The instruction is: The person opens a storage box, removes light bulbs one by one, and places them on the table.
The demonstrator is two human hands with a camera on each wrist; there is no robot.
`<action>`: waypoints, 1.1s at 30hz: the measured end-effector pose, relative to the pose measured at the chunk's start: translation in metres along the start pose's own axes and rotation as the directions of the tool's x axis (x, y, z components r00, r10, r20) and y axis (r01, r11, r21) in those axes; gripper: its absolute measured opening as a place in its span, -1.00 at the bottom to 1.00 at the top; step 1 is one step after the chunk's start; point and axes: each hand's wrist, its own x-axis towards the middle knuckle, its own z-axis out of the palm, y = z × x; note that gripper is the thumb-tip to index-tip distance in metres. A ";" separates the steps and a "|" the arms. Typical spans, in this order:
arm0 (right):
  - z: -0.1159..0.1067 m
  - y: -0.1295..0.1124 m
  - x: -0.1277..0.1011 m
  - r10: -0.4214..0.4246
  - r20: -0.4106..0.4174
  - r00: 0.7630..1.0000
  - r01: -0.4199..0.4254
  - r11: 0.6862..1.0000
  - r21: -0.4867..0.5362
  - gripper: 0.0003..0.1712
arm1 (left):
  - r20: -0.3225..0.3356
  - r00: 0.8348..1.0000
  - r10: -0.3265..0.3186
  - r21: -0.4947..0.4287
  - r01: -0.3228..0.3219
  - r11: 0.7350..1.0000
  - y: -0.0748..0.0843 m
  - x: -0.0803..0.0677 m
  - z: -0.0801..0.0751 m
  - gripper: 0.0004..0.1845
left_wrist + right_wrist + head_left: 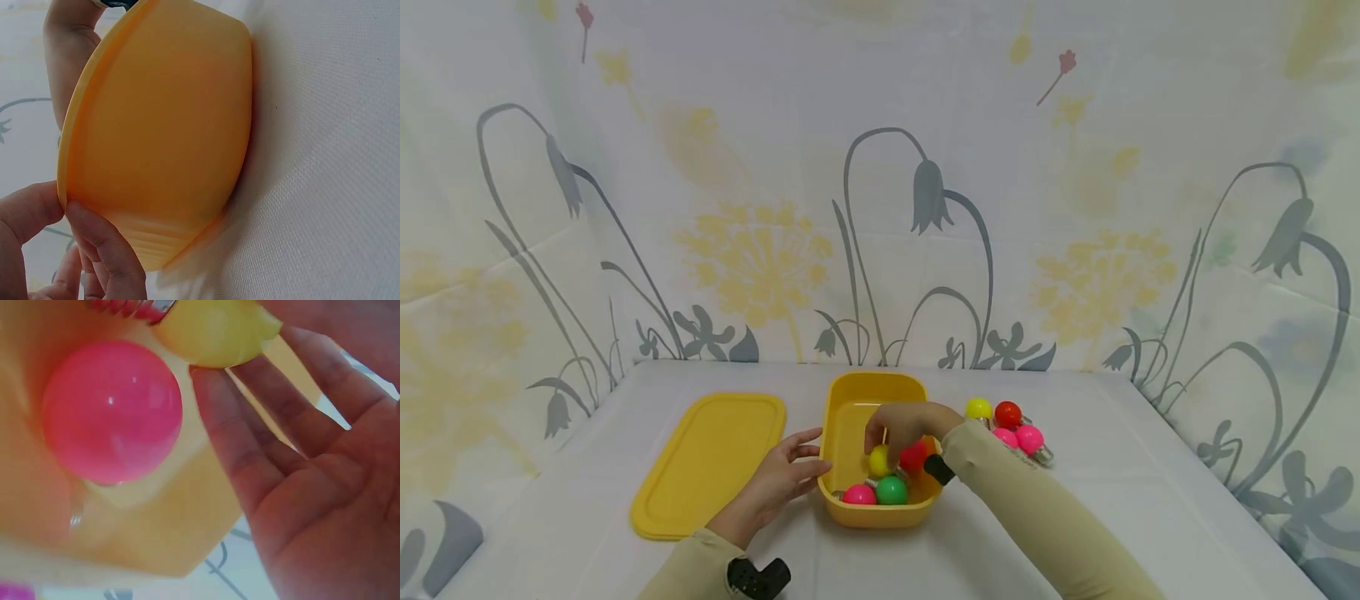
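**Yellow bulb held over the tub while the other hand steadies its side**

The head view gives the layout: a yellow plastic tub [859,400] sits mid-table on the white cloth [1150,517], its flat yellow lid [711,462] lying apart to the left. The right hand [901,423] reaches in over the rim, fingers curled down onto a yellow bulb [880,461]. Beside that bulb in the tub lie a red bulb [914,457], a green bulb [892,490] and a pink bulb [859,495]. Just right of the tub a loose cluster of bulbs [1009,427], yellow, red and two pink, rests on the cloth.

The right wrist view shows the grip up close: the fingertips [215,387] pinch the yellow bulb, its glossy globe meeting a ribbed metal screw base at the top edge, with a pink bulb close beside it against the tub's inner wall.

The left wrist view shows the tub's smooth outer wall and the left hand [784,475], fingers fairly straight, thumb and fingertips [100,240] touching the rim and side; the bulbs are hidden there.
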 end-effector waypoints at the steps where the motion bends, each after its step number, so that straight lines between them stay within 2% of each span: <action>1: 0.000 0.001 0.000 -0.009 -0.012 1.000 0.009 1.000 -0.004 -0.72 | 0.000 1.000 -0.001 0.001 0.001 1.000 0.000 0.000 0.000 -0.40; 9: -0.004 0.007 -0.009 -0.058 -0.105 0.993 0.057 0.998 -0.011 -0.72 | -0.004 1.000 -0.003 0.009 0.003 1.000 0.000 0.000 0.002 -0.40; 15: -0.007 0.011 -0.017 -0.089 -0.199 0.976 0.089 0.996 -0.010 -0.71 | -0.001 1.000 0.002 0.005 -0.002 1.000 0.000 0.000 0.002 -0.40; 20: -0.008 0.014 -0.026 -0.072 -0.273 0.959 0.084 0.996 0.035 -0.68 | -0.004 1.000 0.009 0.003 -0.009 1.000 0.000 -0.002 0.002 -0.40; 26: -0.007 0.020 -0.037 -0.043 -0.374 0.927 0.093 0.989 0.117 -0.66 | -0.011 1.000 0.009 0.009 -0.009 1.000 0.002 -0.002 0.002 -0.41; 33: 0.001 0.030 -0.045 -0.010 -0.479 0.878 0.134 0.965 0.225 -0.59 | -0.008 1.000 0.017 0.002 -0.017 1.000 0.001 -0.002 0.001 -0.40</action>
